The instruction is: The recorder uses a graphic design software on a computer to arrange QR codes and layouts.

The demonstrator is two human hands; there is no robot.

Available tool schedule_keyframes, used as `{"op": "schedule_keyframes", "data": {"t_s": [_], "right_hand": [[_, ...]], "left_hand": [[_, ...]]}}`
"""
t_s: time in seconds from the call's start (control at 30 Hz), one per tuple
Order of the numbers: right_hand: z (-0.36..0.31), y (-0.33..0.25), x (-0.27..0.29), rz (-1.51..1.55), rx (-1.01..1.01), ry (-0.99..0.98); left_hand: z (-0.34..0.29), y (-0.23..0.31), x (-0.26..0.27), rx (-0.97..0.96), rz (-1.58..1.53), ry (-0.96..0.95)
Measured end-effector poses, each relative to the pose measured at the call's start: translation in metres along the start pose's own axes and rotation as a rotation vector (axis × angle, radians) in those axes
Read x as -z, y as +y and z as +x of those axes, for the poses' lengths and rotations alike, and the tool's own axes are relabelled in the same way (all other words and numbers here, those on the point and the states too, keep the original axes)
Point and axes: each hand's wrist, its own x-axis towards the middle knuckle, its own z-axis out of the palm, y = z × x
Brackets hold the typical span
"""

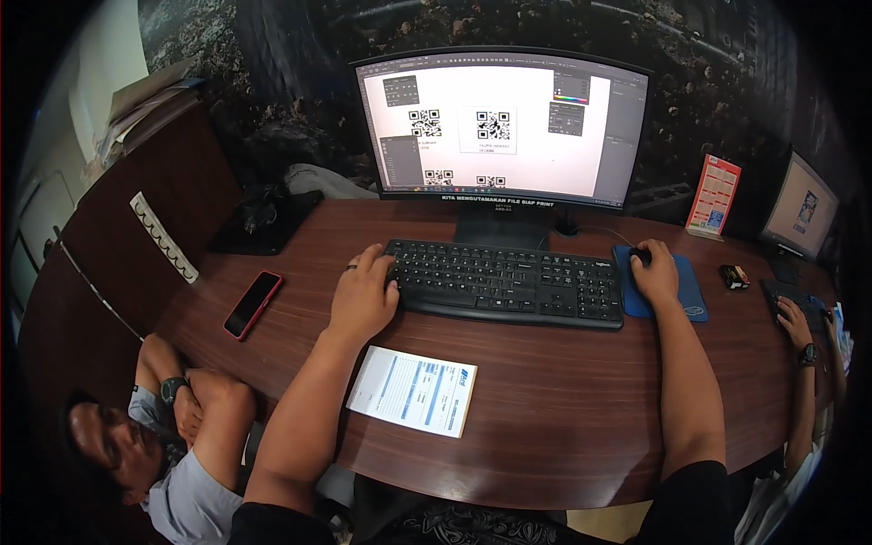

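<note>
Head view shows codes [493,125] laid out on the monitor [529,165], work seemingly underway; what remains is unclear. The left hand [361,292] rests on the keyboard [500,282], grip loose; the right hand [660,275] clasps the mouse [642,258].

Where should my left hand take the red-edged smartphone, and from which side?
Probably across the middle of the smartphone, pinching both long edges, from above and its right: it lies flat, screen up, long edges exposed, and the left hand sits to its right, at the keyboard's left end.
</note>
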Motion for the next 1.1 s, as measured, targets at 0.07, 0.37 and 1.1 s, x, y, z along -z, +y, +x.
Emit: {"op": "schedule_keyframes", "data": {"t_s": [0.07,0.37,1.1], "right_hand": [[0.0,0.001,0.0,0.013,0.023,-0.004],[0.002,0.003,-0.003,0.059,0.087,-0.01],[0.003,0.007,-0.004,0.003,0.089,-0.005]], "left_hand": [[-0.002,-0.006,0.0,0.072,-0.021,-0.007],[0.013,-0.01,0.014,0.38,-0.129,-0.43],[0.004,-0.011,0.018,0.308,-0.044,-0.499]]}}
